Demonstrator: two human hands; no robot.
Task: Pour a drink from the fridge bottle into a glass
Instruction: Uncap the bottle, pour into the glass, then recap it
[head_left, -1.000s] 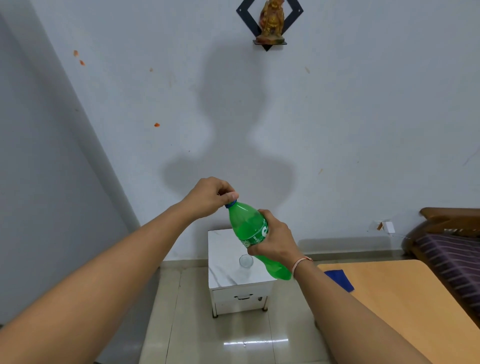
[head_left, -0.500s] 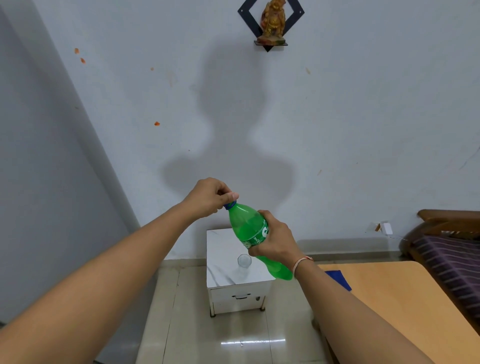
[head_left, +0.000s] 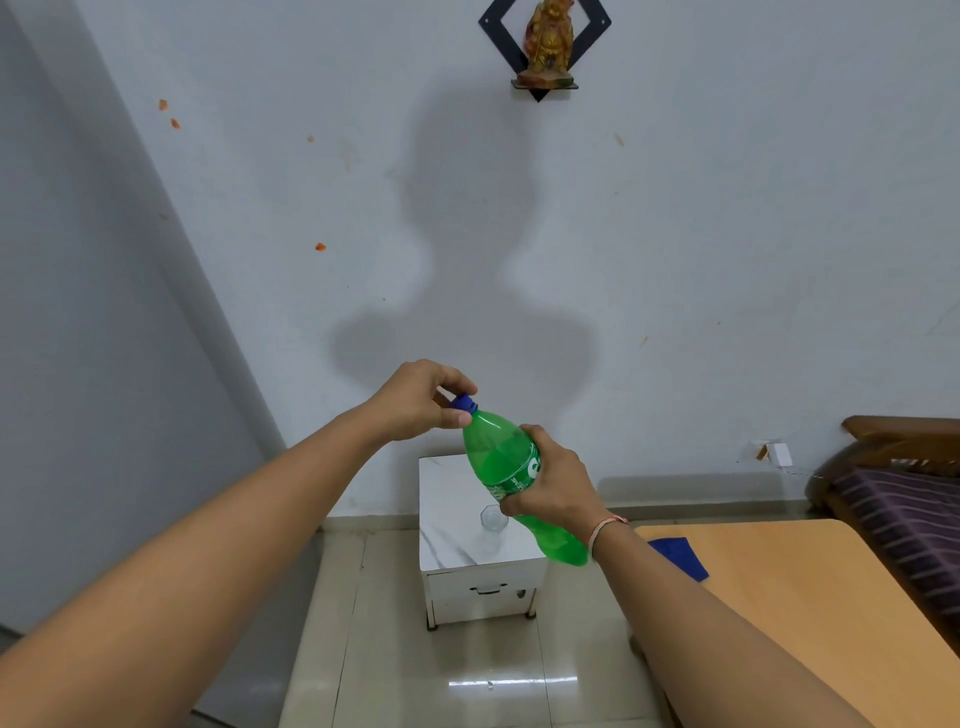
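Observation:
A green plastic bottle (head_left: 500, 456) is held tilted in mid-air, neck up and to the left. My right hand (head_left: 553, 486) is wrapped around its labelled middle. My left hand (head_left: 422, 400) pinches the blue cap (head_left: 464, 403) with thumb and fingers. Below the bottle, a small clear glass (head_left: 492, 518) stands upright on the white marble-topped cabinet (head_left: 449, 499); the bottle and my right hand partly cover it.
The cabinet stands against the pale wall on a tiled floor. A wooden table (head_left: 810, 603) with a blue cloth (head_left: 680, 557) lies at right. A dark striped bed (head_left: 904, 499) is at the far right. A figurine (head_left: 548, 41) hangs high on the wall.
My left hand's fingers have shifted on the cap, and more of the blue cap shows. The bottle and my right hand stay almost in place.

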